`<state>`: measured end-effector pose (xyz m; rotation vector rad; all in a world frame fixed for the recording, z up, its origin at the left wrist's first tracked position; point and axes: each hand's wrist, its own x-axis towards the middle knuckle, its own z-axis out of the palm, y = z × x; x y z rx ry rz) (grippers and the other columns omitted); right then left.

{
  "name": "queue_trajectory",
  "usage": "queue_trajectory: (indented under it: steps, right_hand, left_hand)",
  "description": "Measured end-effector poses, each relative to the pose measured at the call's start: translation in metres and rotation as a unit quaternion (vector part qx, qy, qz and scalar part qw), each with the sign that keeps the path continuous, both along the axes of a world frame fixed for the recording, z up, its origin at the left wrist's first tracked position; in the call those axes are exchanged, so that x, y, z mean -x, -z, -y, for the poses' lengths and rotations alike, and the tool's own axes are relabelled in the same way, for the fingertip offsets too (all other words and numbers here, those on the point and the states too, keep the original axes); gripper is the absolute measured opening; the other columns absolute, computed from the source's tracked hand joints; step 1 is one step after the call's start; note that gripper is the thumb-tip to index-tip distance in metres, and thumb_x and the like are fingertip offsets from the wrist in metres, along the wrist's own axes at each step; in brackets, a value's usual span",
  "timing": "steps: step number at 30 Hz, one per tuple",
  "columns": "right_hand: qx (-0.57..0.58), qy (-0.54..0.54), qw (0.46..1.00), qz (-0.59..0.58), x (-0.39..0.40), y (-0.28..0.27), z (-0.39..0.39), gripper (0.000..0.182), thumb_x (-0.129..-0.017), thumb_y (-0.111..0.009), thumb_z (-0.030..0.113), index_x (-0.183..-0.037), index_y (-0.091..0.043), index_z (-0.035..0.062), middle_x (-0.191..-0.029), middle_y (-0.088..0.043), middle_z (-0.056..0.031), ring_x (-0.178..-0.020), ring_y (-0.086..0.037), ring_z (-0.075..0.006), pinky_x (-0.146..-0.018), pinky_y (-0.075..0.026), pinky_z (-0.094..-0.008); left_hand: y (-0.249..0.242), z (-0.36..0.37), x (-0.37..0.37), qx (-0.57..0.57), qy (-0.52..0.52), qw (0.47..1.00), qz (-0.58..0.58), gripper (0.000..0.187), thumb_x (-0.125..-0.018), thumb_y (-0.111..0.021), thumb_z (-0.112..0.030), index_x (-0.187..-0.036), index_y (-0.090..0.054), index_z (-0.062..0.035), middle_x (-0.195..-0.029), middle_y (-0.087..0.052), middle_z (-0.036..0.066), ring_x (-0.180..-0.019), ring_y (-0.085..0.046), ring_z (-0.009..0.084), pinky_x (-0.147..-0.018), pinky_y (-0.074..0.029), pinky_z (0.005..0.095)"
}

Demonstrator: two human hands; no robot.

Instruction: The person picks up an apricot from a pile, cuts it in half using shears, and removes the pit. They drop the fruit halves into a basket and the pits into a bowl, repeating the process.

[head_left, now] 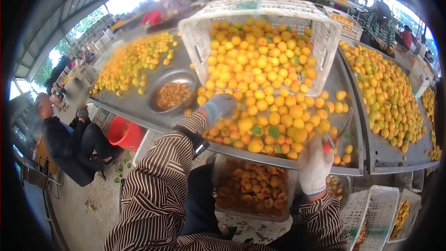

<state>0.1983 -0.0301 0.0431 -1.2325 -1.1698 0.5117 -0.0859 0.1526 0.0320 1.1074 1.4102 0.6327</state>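
Note:
My left hand point(219, 108), in a grey-blue glove, reaches over the metal table point(186, 123) at the left edge of the apricot pile point(278, 116); its fingertips are blurred against the fruit. White-gloved, my right hand point(316, 163) is closed on the red handle point(328, 145) of a tool whose curved metal part point(346, 124) points up and right. A white crate point(193, 46) lies tipped on its side behind the pile, apricots spilling from it. Left of it, a steel bowl point(154, 104) holds brown pits. Below the table edge, a crate point(291, 195) contains halved apricots.
A neighbouring table point(378, 155) with apricots stands right, more apricots point(134, 60) lie left. A seated person point(69, 135) is at the left beside a red bucket point(121, 132). White crates point(381, 209) stand at lower right. A person in a checked shirt point(378, 28) works at upper right.

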Motion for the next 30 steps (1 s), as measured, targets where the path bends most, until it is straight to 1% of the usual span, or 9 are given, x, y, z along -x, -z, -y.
queue_trajectory:
  steps: [2, 4, 5, 10, 12, 15, 17, 21, 30]
  right_hand:
    - [0.014, -0.022, 0.999, -0.03, -0.004, -0.001, -0.002, 0.025, -0.099, -0.057, 0.022, -0.084, -0.056, 0.0032, -0.055, -0.049, -0.0002, -0.039, -0.041, -0.0071, -0.037, -0.033, -0.0236]
    - [-0.036, 0.044, 0.989, 0.135, -0.005, -0.002, -0.004, 0.025, -0.1, -0.056, 0.021, -0.083, -0.056, 0.0031, -0.055, -0.049, -0.0002, -0.039, -0.041, -0.0074, -0.037, -0.033, -0.0236]
    - [0.005, -0.014, 0.996, -0.089, -0.001, -0.002, -0.005, 0.025, -0.099, -0.057, 0.022, -0.083, -0.056, 0.0031, -0.054, -0.049, 0.0, -0.039, -0.041, -0.0074, -0.038, -0.034, -0.0239]
    - [0.112, -0.094, 0.945, -0.292, 0.001, -0.015, 0.002, 0.022, -0.097, -0.057, 0.023, -0.086, -0.056, 0.0043, -0.063, -0.05, 0.0014, -0.046, -0.043, -0.0053, -0.042, -0.034, -0.0215]
    - [0.125, -0.099, 0.946, -0.283, 0.0, -0.015, 0.004, 0.019, -0.097, -0.055, 0.023, -0.089, -0.055, 0.0056, -0.072, -0.051, 0.0023, -0.052, -0.044, -0.0034, -0.045, -0.034, -0.019]
    - [0.083, -0.072, 0.963, -0.245, -0.002, -0.014, 0.003, 0.026, -0.097, -0.06, 0.025, -0.083, -0.059, 0.0032, -0.051, -0.046, 0.0017, -0.042, -0.042, -0.006, -0.04, -0.032, -0.0233]
    - [0.084, -0.053, 0.953, -0.286, -0.007, -0.017, 0.001, 0.026, -0.097, -0.06, 0.025, -0.082, -0.059, 0.0037, -0.05, -0.046, 0.0018, -0.041, -0.042, -0.0059, -0.039, -0.031, -0.0231]
    - [0.038, -0.046, 0.94, -0.337, -0.018, -0.022, -0.003, 0.025, -0.097, -0.06, 0.024, -0.082, -0.059, 0.0043, -0.05, -0.047, 0.0024, -0.038, -0.041, -0.0062, -0.037, -0.03, -0.0228]
    - [0.044, -0.047, 0.937, -0.343, -0.029, -0.008, -0.008, 0.022, -0.097, -0.06, 0.022, -0.085, -0.061, 0.003, -0.056, -0.052, 0.0001, -0.037, -0.041, -0.0067, -0.036, -0.03, -0.0232]
  left_hand:
    - [0.001, -0.003, -0.009, -0.026, 0.106, 0.993, -0.039, 0.039, -0.096, -0.06, -0.025, -0.126, -0.055, -0.0002, -0.109, -0.065, 0.007, -0.094, -0.063, 0.0166, -0.081, -0.056, 0.0309]
    - [0.002, 0.005, -0.025, -0.045, 0.132, 0.984, -0.115, 0.04, -0.095, -0.061, -0.026, -0.127, -0.057, -0.0027, -0.112, -0.065, 0.006, -0.098, -0.062, 0.017, -0.086, -0.054, 0.0318]
    - [0.004, 0.012, -0.029, -0.128, 0.199, 0.956, -0.176, 0.041, -0.094, -0.063, -0.027, -0.128, -0.057, -0.0038, -0.114, -0.064, 0.007, -0.099, -0.062, 0.0189, -0.088, -0.053, 0.0332]
    - [0.013, 0.036, -0.034, -0.28, 0.329, 0.792, -0.432, 0.053, -0.082, -0.072, -0.027, -0.132, -0.056, -0.0187, -0.123, -0.059, 0.013, -0.114, -0.054, 0.0354, -0.1, -0.043, 0.0443]
    - [0.014, 0.041, -0.03, -0.271, 0.316, 0.806, -0.42, 0.055, -0.08, -0.071, -0.024, -0.132, -0.056, -0.0238, -0.124, -0.059, 0.013, -0.118, -0.05, 0.0378, -0.102, -0.041, 0.0461]
    - [0.011, 0.048, -0.026, -0.299, 0.291, 0.758, -0.501, 0.054, -0.08, -0.07, -0.021, -0.132, -0.056, -0.0212, -0.121, -0.059, 0.014, -0.115, -0.053, 0.0362, -0.099, -0.043, 0.0451]
    - [0.01, 0.058, -0.03, -0.396, 0.219, 0.666, -0.593, 0.049, -0.08, -0.069, -0.021, -0.128, -0.058, -0.018, -0.118, -0.06, 0.013, -0.114, -0.053, 0.0346, -0.098, -0.043, 0.0439]
    - [0.011, 0.077, -0.056, -0.355, 0.291, 0.801, -0.384, 0.04, -0.082, -0.07, -0.028, -0.119, -0.063, -0.0134, -0.116, -0.061, 0.011, -0.114, -0.051, 0.0327, -0.097, -0.042, 0.0417]
    - [0.028, 0.057, -0.104, -0.422, 0.311, 0.744, -0.414, 0.042, -0.081, -0.071, -0.036, -0.117, -0.063, -0.0141, -0.117, -0.059, 0.009, -0.112, -0.051, 0.0318, -0.096, -0.041, 0.0424]
